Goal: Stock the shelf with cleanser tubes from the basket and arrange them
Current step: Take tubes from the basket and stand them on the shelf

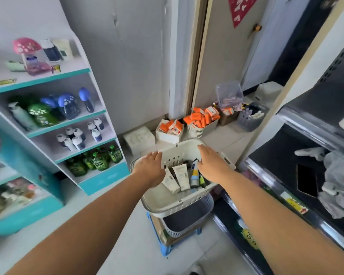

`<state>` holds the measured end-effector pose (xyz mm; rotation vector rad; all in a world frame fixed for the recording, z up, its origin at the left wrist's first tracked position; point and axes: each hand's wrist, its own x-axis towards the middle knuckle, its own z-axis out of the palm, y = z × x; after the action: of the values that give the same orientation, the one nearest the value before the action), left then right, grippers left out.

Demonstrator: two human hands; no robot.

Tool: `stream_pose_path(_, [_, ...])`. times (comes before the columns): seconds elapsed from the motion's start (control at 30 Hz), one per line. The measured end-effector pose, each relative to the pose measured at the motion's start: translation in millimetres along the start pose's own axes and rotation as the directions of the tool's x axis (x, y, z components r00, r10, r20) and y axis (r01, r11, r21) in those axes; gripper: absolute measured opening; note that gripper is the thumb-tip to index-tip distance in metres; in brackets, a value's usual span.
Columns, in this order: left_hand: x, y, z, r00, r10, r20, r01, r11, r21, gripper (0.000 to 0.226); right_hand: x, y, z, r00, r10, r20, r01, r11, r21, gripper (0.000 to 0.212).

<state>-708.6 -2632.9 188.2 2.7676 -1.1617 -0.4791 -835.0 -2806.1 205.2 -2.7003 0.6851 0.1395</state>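
A white plastic basket (pixel 167 203) rests on a grey bin atop a blue stool, at centre. Several cleanser tubes (pixel 180 176), white, blue-yellow and green, lie inside it. My left hand (pixel 150 167) hovers over the basket's left rim, fingers spread, holding nothing. Over the basket's right side, my right hand (pixel 212 162) reaches down with its fingertips by a dark tube (pixel 195 162); I cannot tell whether it grips it. The black shelf (pixel 282 167) stands to the right.
A teal and white display rack (pixel 72 124) with bottles and pouches fills the left. Boxes of orange packets (pixel 202 119) and small bins sit on the floor by the back wall. A dark phone (pixel 307 180) and a grey cloth (pixel 340 183) lie on the black shelf.
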Motion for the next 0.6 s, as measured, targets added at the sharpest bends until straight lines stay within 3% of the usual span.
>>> stream_pose_path(0.3, [46,-24,53,0.974,-0.139,0.181,0.161,0.981,-0.113,0.071,79,20,70,0.973,0.029,0.23,-0.043,0.997,0.057,0.059])
stream_pose_path(0.47, [75,-29,89,0.94,-0.204,0.275,0.243,0.963,-0.115,0.073,121,45,128,0.93,0.038,0.364,-0.064,0.996,0.059,0.04])
stream_pose_path(0.6, [96,-33,119,0.913,-0.235,0.335,0.281,0.955,-0.096,0.075,133,48,159,0.892,0.043,0.45,-0.07,0.997,0.044,0.051])
